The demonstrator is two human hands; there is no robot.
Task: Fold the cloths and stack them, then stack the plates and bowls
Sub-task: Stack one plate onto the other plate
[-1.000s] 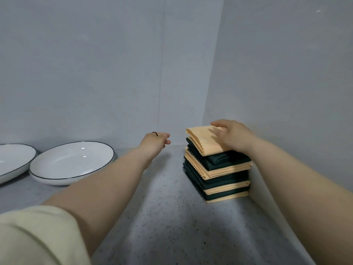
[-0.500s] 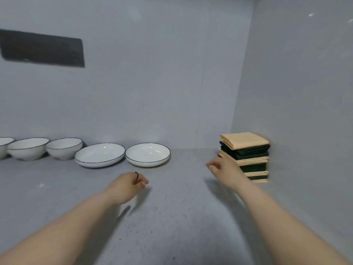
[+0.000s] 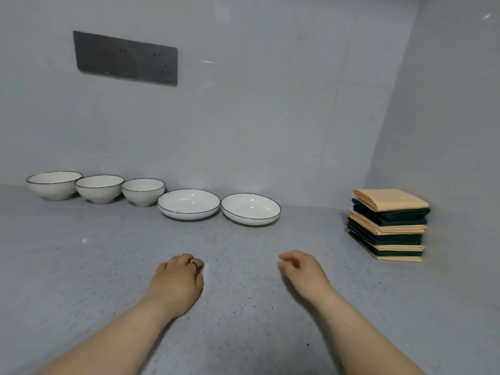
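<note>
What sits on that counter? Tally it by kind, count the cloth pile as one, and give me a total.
Bowls: 3
Plates: 2
Stack of folded cloths: 1
Total: 6

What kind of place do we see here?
Probably a kitchen corner: a speckled grey countertop, white bowls and plates lined along the back wall, and a dark socket panel above them.
</note>
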